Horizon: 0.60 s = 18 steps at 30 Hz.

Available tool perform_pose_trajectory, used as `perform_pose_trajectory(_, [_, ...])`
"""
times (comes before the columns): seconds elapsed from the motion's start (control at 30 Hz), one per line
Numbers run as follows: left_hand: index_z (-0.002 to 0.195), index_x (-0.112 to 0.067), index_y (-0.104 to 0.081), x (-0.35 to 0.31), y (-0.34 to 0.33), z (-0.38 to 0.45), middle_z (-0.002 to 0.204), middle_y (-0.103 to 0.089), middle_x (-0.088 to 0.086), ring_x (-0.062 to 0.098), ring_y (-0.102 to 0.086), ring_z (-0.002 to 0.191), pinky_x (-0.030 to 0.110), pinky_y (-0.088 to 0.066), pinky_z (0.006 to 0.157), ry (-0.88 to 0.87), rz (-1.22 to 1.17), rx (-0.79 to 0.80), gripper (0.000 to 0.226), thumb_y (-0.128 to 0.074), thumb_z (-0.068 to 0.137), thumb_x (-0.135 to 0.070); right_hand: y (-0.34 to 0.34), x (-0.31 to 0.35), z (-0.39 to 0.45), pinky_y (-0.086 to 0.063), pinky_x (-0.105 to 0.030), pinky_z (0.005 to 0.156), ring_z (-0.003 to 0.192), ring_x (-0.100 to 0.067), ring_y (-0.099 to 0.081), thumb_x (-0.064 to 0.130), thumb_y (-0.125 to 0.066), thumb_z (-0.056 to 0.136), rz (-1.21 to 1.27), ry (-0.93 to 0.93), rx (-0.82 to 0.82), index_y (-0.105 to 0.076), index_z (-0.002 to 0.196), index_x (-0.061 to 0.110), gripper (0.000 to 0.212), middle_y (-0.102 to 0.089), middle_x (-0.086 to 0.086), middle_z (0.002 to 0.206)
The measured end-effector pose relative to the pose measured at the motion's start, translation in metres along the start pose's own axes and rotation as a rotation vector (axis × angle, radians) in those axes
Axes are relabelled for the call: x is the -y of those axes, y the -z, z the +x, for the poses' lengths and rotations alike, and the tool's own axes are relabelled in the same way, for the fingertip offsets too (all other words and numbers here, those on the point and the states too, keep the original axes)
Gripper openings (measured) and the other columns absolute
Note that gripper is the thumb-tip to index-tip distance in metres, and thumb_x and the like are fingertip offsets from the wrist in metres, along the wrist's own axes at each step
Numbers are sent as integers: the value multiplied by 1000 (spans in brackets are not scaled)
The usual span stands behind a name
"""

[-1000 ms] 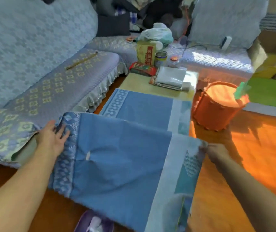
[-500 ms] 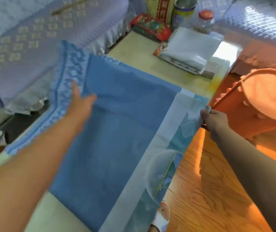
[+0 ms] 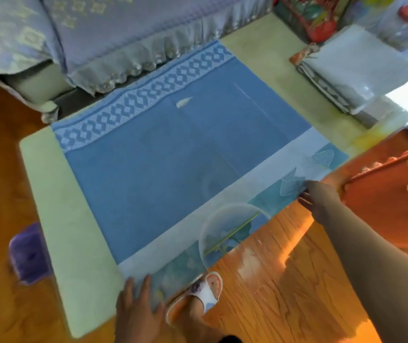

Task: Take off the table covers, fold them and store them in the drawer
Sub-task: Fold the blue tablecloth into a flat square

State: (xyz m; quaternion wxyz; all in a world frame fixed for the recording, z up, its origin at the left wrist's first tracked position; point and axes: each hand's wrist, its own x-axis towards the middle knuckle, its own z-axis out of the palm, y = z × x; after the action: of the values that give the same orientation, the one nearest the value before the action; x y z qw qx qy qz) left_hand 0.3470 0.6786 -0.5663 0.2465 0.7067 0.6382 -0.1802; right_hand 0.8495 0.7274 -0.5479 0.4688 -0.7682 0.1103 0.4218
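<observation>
A blue table cover [image 3: 173,154] with a patterned border lies folded flat on the pale green table [image 3: 57,194]. My left hand [image 3: 137,310] rests at the cover's near corner by the table edge, fingers straight. My right hand [image 3: 321,201] is at the cover's right edge, where its light teal band hangs over the table side, fingers pinching the cloth edge.
A sofa with a lilac cover [image 3: 123,33] runs along the table's far side. A folded white cloth [image 3: 361,68] and packets lie at the table's far end. An orange basket [image 3: 396,194] stands right of the table. A slippered foot [image 3: 203,293] and a purple slipper [image 3: 28,256] are on the wooden floor.
The cover has been laid down flat on the table. My left hand moved from its far left part to the near corner. My right hand stays at the right edge.
</observation>
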Motion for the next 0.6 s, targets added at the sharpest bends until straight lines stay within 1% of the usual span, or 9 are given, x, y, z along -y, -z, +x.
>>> perform_pose_trajectory(0.03, [137,-19,-63,-9,0,2,146,-47,31,52,-59,121,66,-51,95,80,-68,-36,85,-51,64,-60,3,3,-2,-53,-32,68,85,-22,-66,14,-57,97,-4,-12,43,-58,126,9,30,-66,-7,106])
perform_pose_trajectory(0.1, [157,-30,-34,-34,-5,-5,167,-12,21,39,-22,151,51,-25,122,265,-148,46,79,-50,84,-57,11,7,-1,-52,-31,69,86,-21,-65,18,-56,98,-49,-13,130,-55,130,12,33,-64,-6,106])
perform_pose_trajectory(0.2, [160,-43,0,-74,-23,-18,168,16,6,33,7,153,47,-11,126,238,-153,-51,91,-60,91,-43,14,19,12,-58,-35,77,98,-25,-66,18,-60,97,-94,-1,141,-49,128,10,33,-63,-9,109])
perform_pose_trajectory(0.23, [160,-42,2,-89,-29,-22,169,11,7,35,4,154,50,-15,125,147,-98,-58,99,-66,88,-41,15,25,22,-59,-37,83,98,-26,-65,17,-60,97,-81,8,118,-47,125,10,31,-63,-9,105])
perform_pose_trajectory(0.3, [161,-35,-19,-125,-37,-21,168,-11,13,41,-15,151,57,-32,118,20,-39,-68,110,-82,72,-35,15,41,42,-58,-42,89,96,-28,-65,14,-61,97,-75,41,59,-50,120,10,26,-63,-10,103])
perform_pose_trajectory(0.37, [156,-27,-39,-161,-43,-8,163,-25,18,45,-31,144,59,-43,108,-77,12,-91,110,-91,58,-35,16,57,66,-59,-41,81,91,-30,-66,11,-63,94,-207,107,-39,-60,112,5,20,-65,-12,97])
perform_pose_trajectory(0.47, [155,-25,-41,-230,-43,20,164,-26,19,47,-34,143,60,-39,111,-180,71,-170,112,-92,57,-40,18,74,99,-50,-32,75,91,-28,-66,19,-64,89,-768,366,-53,-74,100,6,20,-70,-12,91])
perform_pose_trajectory(0.53, [157,-26,-38,-279,-48,41,164,-27,18,47,-32,145,59,-29,114,-178,84,-181,111,-91,60,-40,21,79,112,-40,-26,70,86,-24,-65,20,-64,87,-981,451,69,-73,87,11,13,-67,-5,83])
perform_pose_trajectory(0.6, [158,-26,-34,-323,-47,56,164,-28,19,48,-31,146,64,-31,113,-126,98,-166,104,-86,69,-40,24,84,126,-40,-25,70,94,-27,-67,18,-64,86,-1077,518,158,-72,88,16,9,-70,-4,88])
